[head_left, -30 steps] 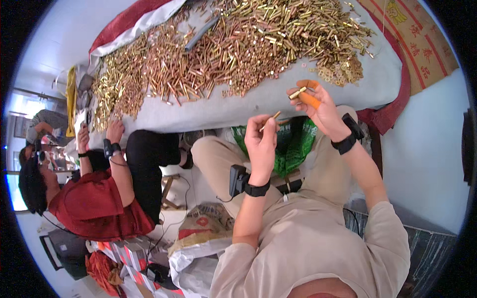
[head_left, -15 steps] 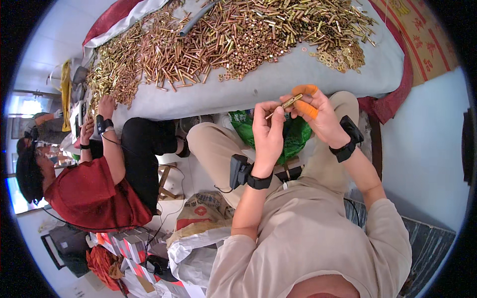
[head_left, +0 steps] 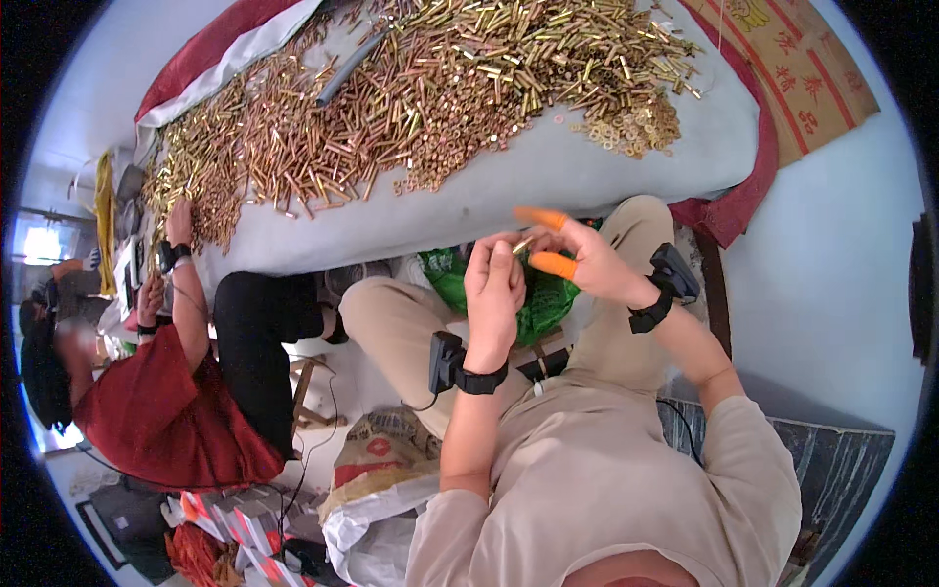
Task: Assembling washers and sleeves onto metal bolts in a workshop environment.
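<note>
My left hand (head_left: 496, 289) is closed in a pinch on a gold-coloured metal sleeve (head_left: 523, 246); only one end sticks out past the fingertips. Close by on the right, my right hand (head_left: 599, 262) has its thumb and forefinger spread wide, both in orange finger covers. Its other fingers are partly hidden behind the sleeve's end, and whether they touch it I cannot tell. Both hands are above my lap, over a green plastic bag (head_left: 543, 311). Beyond them, a heap of brass-coloured metal sleeves (head_left: 342, 147) spreads over a grey cloth surface (head_left: 391, 220), with nuts (head_left: 425, 176) along its near edge.
Washers (head_left: 636, 132) lie at the heap's right end, and a grey tube (head_left: 350, 68) rests on the heap. A co-worker in a red shirt (head_left: 176, 421) handles pieces at the left. A white sack (head_left: 377, 519) stands beside me; cardboard (head_left: 792, 78) leans at the far right.
My right hand has opened, its thumb and forefinger parting from the sleeve. My left hand has kept hold of it. The whole view has shifted, with the heap now lower and further left.
</note>
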`<move>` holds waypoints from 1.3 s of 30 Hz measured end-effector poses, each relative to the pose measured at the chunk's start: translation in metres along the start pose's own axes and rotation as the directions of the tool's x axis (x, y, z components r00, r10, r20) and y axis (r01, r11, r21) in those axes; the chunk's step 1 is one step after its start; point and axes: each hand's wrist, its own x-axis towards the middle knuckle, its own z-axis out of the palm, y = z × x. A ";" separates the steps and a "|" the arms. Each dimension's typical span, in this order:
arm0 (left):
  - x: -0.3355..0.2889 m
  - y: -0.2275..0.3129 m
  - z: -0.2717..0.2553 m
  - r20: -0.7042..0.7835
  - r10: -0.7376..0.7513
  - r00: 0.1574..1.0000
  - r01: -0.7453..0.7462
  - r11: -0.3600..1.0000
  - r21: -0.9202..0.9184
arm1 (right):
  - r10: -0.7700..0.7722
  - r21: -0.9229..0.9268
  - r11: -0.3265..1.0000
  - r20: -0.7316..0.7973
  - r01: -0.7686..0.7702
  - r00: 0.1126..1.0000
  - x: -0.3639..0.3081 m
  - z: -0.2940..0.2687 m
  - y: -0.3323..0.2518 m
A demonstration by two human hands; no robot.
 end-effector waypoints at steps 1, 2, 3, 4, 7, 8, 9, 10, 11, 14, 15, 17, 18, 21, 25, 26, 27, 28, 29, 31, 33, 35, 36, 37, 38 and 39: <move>0.002 -0.001 -0.002 0.011 0.006 1.000 -0.006 1.000 -0.003 | 0.015 -0.015 1.000 -0.110 -0.017 0.994 0.005 -0.010 0.000; 0.003 -0.002 -0.003 -0.034 -0.023 0.999 0.023 1.000 0.007 | 0.029 -0.027 0.999 -0.224 -0.036 0.974 0.011 -0.022 0.001; 0.003 -0.003 -0.003 -0.082 -0.051 0.995 0.053 0.998 0.020 | -0.032 -0.117 0.993 -0.399 -0.016 0.917 0.024 -0.037 0.011; 0.004 -0.003 -0.003 -0.072 -0.049 0.996 0.051 0.998 0.024 | -0.080 -0.268 0.962 -0.444 -0.047 0.892 0.038 -0.056 0.022; 0.006 -0.011 0.000 -0.099 -0.034 0.994 0.036 0.999 0.016 | -0.313 -0.693 0.707 -0.486 -0.141 0.816 0.069 -0.105 0.050; 0.006 -0.011 0.000 -0.072 -0.049 0.996 0.050 0.999 0.005 | -0.469 -0.879 0.425 -0.419 -0.218 0.777 0.076 -0.110 0.051; 0.006 -0.012 0.002 -0.083 -0.061 0.995 0.062 0.998 0.013 | -0.472 -0.878 0.426 -0.421 -0.217 0.775 0.079 -0.113 0.053; 0.007 -0.012 0.004 -0.094 -0.073 0.993 0.075 0.997 0.021 | -0.401 -0.872 0.398 -0.445 -0.285 0.801 0.082 -0.116 0.056; 0.007 -0.013 0.003 -0.097 -0.071 0.993 0.074 0.997 0.024 | -0.324 -0.863 0.366 -0.468 -0.347 0.822 0.085 -0.116 0.058; 0.009 -0.013 0.002 -0.102 -0.080 0.992 0.082 0.997 0.013 | -0.337 -0.889 0.333 -0.425 -0.316 0.840 0.089 -0.123 0.063; 0.010 -0.013 0.002 -0.095 -0.084 0.992 0.086 0.996 0.017 | -0.336 -0.888 0.332 -0.427 -0.319 0.840 0.089 -0.127 0.063; 0.012 -0.014 0.002 -0.098 -0.088 0.991 0.090 0.996 0.019 | -0.410 -0.890 0.350 -0.425 -0.292 0.807 0.090 -0.128 0.059; 0.012 -0.013 0.002 -0.107 -0.075 0.991 0.076 0.997 0.007 | -0.405 -0.891 0.354 -0.421 -0.285 0.812 0.090 -0.123 0.056; 0.012 -0.008 0.001 -0.148 -0.042 0.988 0.045 0.999 0.017 | -0.485 -0.883 0.431 -0.400 -0.185 0.778 0.082 -0.093 0.047; 0.021 -0.015 0.011 -0.170 0.043 0.985 -0.039 0.999 0.028 | 0.002 -0.147 0.985 -0.487 -0.084 0.873 0.052 -0.050 0.037; 0.022 -0.016 0.013 -0.169 0.091 0.981 -0.086 0.996 0.034 | 0.012 -0.137 0.987 -0.469 -0.086 0.883 0.043 -0.034 0.029; 0.023 -0.016 0.015 -0.170 0.130 0.977 -0.121 0.991 0.062 | 0.090 0.007 0.995 -0.405 -0.095 0.910 0.033 -0.019 0.010; 0.025 -0.020 0.015 -0.160 0.197 0.967 -0.181 0.977 0.110 | 0.157 0.149 0.982 -0.334 -0.112 0.930 0.026 -0.009 0.000; 0.026 -0.022 0.015 -0.147 0.242 0.959 -0.218 0.963 0.159 | 0.162 0.154 0.981 -0.327 -0.117 0.931 0.022 -0.003 0.001; 0.025 -0.028 0.014 -0.134 0.284 0.949 -0.254 0.945 0.206 | 0.138 0.223 0.973 -0.323 -0.066 0.936 0.016 0.005 0.001; 0.026 -0.031 0.014 -0.118 0.336 0.934 -0.302 0.923 0.239 | 0.112 0.190 0.981 -0.344 -0.048 0.932 0.013 0.008 0.000; 0.022 -0.030 0.016 -0.132 0.251 0.959 -0.229 0.960 0.162 | 0.035 0.074 0.997 -0.416 -0.004 0.909 0.011 0.013 0.008; 0.019 -0.027 0.018 -0.145 0.162 0.976 -0.150 0.985 0.089 | -0.020 -0.009 1.000 -0.458 0.018 0.889 0.011 0.018 0.013; 0.017 -0.024 0.020 -0.162 0.107 0.981 -0.106 0.994 0.014 | -0.139 -0.300 0.954 -0.443 0.000 0.886 0.008 0.019 0.015; 0.014 -0.019 0.020 -0.170 0.010 0.985 -0.030 0.993 -0.115 | -0.302 -0.491 0.867 -0.397 0.077 0.867 0.008 0.023 0.014; 0.013 -0.017 0.017 -0.160 0.002 0.987 -0.029 0.985 -0.168 | -0.418 -0.601 0.781 -0.303 0.168 0.857 0.006 0.022 0.011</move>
